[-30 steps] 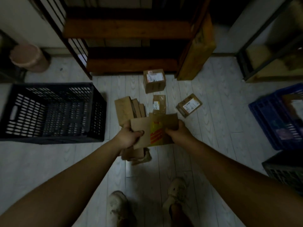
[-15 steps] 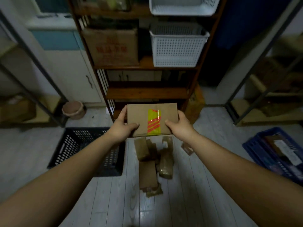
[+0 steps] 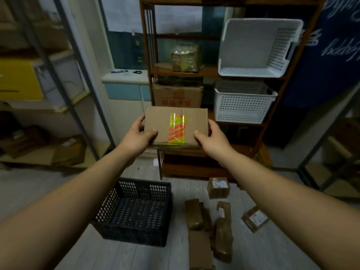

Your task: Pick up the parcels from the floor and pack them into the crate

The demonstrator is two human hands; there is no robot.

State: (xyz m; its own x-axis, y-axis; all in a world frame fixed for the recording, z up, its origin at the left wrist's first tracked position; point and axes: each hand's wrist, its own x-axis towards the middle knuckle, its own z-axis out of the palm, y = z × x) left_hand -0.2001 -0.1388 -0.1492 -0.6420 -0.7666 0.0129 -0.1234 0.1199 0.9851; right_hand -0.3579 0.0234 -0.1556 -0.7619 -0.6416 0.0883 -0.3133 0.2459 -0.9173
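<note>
I hold a flat brown cardboard parcel (image 3: 176,127) with a yellow and red tape strip, raised at chest height in front of the wooden shelf. My left hand (image 3: 138,137) grips its left edge and my right hand (image 3: 211,137) grips its right edge. The black perforated crate (image 3: 136,209) stands on the floor below and slightly left of the parcel; I see nothing in it. Several brown parcels (image 3: 220,225) lie on the floor right of the crate, among them a small labelled box (image 3: 218,187) and another labelled box (image 3: 255,219).
A wooden shelf unit (image 3: 196,158) stands straight ahead, carrying white baskets (image 3: 243,102) and a cardboard box (image 3: 177,95). Metal racks flank both sides. Pale plank floor lies around the crate.
Both hands have lifted the taped parcel from floor level up to chest height. The view has tilted upward, so crate and floor parcels now sit low in the frame.
</note>
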